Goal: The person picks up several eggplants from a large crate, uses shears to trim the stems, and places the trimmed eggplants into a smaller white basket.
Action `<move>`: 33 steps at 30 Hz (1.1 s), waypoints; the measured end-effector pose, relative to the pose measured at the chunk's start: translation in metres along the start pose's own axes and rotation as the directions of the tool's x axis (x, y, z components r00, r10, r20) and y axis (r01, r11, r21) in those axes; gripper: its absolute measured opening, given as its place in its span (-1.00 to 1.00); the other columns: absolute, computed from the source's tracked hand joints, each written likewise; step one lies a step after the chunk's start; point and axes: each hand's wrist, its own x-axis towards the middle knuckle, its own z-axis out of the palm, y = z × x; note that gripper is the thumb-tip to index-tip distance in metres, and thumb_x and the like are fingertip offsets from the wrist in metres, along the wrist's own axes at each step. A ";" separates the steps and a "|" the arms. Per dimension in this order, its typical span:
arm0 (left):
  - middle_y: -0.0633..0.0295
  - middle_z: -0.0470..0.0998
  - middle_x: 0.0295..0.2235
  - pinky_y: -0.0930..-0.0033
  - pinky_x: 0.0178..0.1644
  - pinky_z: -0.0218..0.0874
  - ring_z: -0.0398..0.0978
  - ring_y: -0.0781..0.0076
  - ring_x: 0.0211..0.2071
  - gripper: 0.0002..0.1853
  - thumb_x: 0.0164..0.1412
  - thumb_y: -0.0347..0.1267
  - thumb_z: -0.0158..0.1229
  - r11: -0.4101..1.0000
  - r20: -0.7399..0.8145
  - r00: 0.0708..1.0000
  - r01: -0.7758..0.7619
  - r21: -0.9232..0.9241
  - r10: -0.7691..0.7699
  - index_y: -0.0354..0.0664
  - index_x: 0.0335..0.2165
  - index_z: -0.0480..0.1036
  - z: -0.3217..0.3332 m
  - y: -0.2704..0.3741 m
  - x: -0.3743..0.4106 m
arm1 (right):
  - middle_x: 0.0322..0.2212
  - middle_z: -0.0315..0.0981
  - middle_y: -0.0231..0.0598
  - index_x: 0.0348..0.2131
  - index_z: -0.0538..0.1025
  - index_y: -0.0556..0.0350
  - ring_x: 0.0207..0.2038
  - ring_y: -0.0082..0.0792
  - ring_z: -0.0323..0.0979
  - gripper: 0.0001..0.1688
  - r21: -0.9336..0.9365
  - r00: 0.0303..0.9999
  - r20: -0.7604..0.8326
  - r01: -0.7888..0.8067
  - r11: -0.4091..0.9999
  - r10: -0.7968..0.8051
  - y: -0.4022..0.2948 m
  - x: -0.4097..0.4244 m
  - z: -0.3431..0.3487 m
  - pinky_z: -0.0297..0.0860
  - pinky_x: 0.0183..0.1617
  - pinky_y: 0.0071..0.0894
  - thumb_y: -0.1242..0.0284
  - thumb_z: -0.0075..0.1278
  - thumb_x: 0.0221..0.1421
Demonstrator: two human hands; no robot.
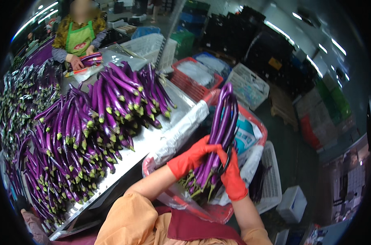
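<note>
My left hand, in a red rubber glove, grips a bunch of several long purple eggplants near their stem ends. My right hand, gloved the same way, is around the dark handles of what looks like scissors, close against the stems. Both hands are over a red plastic crate lined with clear film and white sheeting. More eggplants with green stems lie in the crate under my hands. To the left, a large heap of eggplants covers a metal table.
Across the table a person in a green apron handles packed eggplants. A sleeve shows at the lower left. White crates, a red crate and a white box stand nearby. A wooden pallet lies on the floor.
</note>
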 end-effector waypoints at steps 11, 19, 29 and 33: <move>0.25 0.46 -0.17 0.34 -0.05 0.35 0.49 0.43 -0.16 -0.51 0.10 -0.47 0.24 0.959 0.006 0.988 -0.146 -0.245 0.152 -0.21 0.02 0.31 -0.052 -0.001 -0.015 | -0.33 0.44 -0.44 -0.05 0.43 0.07 -0.34 -0.61 0.37 -0.57 0.265 0.921 0.003 -0.376 0.888 0.389 0.008 0.023 0.017 0.32 -0.31 -0.58 0.22 0.06 0.18; 0.06 0.53 -0.36 0.08 -0.33 0.45 0.57 0.17 -0.37 -0.59 0.07 -0.38 0.28 0.866 0.349 0.907 -0.034 -0.498 0.237 -0.18 -0.13 0.30 -0.015 -0.025 -0.010 | -0.23 0.44 -0.29 0.13 0.27 0.12 -0.26 -0.42 0.45 -0.37 0.627 0.709 0.354 -0.664 0.408 0.610 0.105 0.009 -0.051 0.43 -0.22 -0.45 0.10 -0.11 0.24; 0.19 0.49 -0.28 0.39 -0.36 0.42 0.51 0.45 -0.37 -0.52 0.10 -0.37 0.26 0.942 -0.133 0.970 -0.229 -0.244 0.202 -0.13 -0.03 0.26 -0.041 0.016 -0.017 | -0.20 0.43 -0.36 0.25 0.16 -0.02 -0.31 -0.57 0.42 -0.35 0.088 0.848 0.227 -0.507 0.857 0.478 -0.003 0.047 0.014 0.37 -0.23 -0.58 0.26 -0.05 0.26; 0.26 0.50 -0.29 0.45 -0.35 0.41 0.51 0.49 -0.35 -0.47 0.06 -0.35 0.29 0.958 -0.074 0.966 -0.258 -0.129 0.250 -0.20 -0.02 0.27 -0.026 0.018 -0.011 | -0.21 0.41 -0.42 0.21 0.18 0.05 -0.33 -0.60 0.38 -0.17 0.097 0.900 0.173 -0.419 0.903 0.400 -0.009 0.030 0.013 0.35 -0.27 -0.61 0.13 0.13 0.09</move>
